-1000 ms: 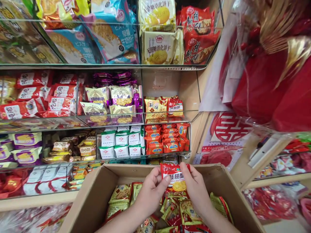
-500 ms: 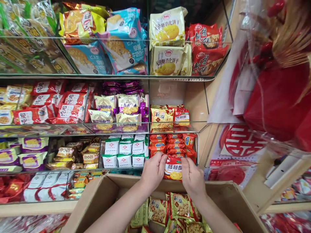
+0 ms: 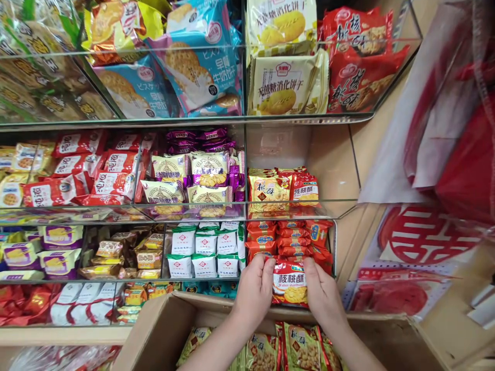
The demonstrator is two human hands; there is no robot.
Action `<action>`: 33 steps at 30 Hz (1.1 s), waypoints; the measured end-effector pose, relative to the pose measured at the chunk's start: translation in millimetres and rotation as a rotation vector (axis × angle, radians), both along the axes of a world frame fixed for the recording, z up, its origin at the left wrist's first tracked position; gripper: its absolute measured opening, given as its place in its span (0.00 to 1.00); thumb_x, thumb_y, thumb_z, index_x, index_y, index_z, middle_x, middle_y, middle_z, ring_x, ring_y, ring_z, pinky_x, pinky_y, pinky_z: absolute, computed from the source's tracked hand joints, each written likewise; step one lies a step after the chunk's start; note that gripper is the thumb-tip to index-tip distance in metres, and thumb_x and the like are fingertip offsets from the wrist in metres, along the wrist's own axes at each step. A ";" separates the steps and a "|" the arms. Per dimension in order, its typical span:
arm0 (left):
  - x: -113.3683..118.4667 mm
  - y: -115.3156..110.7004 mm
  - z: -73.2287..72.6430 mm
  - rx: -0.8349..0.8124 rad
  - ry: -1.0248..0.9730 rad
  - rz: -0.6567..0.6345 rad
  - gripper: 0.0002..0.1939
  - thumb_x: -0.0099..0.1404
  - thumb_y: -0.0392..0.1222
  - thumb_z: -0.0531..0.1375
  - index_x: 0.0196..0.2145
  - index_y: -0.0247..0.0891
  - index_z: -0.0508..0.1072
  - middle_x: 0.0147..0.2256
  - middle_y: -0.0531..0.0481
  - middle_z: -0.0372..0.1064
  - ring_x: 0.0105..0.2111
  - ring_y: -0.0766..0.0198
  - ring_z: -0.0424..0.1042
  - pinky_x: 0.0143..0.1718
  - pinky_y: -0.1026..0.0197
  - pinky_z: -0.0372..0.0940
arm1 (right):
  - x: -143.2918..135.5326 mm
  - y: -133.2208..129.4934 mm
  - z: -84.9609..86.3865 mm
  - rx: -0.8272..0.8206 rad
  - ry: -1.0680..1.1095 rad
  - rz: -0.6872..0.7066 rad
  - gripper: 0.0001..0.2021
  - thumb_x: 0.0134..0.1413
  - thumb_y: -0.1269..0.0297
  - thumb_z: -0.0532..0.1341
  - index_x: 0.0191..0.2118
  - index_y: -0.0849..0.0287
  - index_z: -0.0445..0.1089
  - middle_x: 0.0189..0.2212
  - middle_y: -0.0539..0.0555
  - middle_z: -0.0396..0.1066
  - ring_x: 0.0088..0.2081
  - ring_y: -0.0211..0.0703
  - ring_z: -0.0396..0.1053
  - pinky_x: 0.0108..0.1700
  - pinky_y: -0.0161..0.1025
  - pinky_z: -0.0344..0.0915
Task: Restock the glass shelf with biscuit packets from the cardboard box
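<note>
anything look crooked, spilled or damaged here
Minor untidiness: blue milk biscuit packets lean askew on the upper shelf, and red packets at middle left lie jumbled. No spill shows, and the held walnut shortbread packet looks intact.

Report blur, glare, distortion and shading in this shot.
Head view: lettering on the held red packet is crisp; red wrapped goods at the right edge look soft and stretched; glints fleck the clear wrapping, lower left; shade dulls the carton's inside.
</note>
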State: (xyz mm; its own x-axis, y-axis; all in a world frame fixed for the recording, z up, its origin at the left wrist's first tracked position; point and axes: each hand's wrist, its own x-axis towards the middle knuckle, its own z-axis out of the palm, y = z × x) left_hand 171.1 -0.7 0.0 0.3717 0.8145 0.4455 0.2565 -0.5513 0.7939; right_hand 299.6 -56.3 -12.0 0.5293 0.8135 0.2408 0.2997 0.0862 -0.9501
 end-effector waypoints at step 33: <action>-7.7 -10.5 5.9 -0.066 -0.210 -0.015 0.15 0.64 0.49 0.45 0.24 0.39 0.58 0.21 0.56 0.57 0.22 0.68 0.57 0.25 0.67 0.54 | -6.6 -5.1 -2.3 0.045 -0.110 -0.020 0.25 0.54 0.44 0.43 0.23 0.58 0.64 0.22 0.56 0.70 0.26 0.43 0.66 0.28 0.34 0.59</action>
State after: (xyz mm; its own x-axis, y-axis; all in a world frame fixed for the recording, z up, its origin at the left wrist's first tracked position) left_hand 163.4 -11.2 5.9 0.2887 0.8395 0.4603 0.0743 -0.4989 0.8635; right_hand 292.9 -61.4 -14.3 0.5136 0.7904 0.3339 0.4037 0.1208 -0.9069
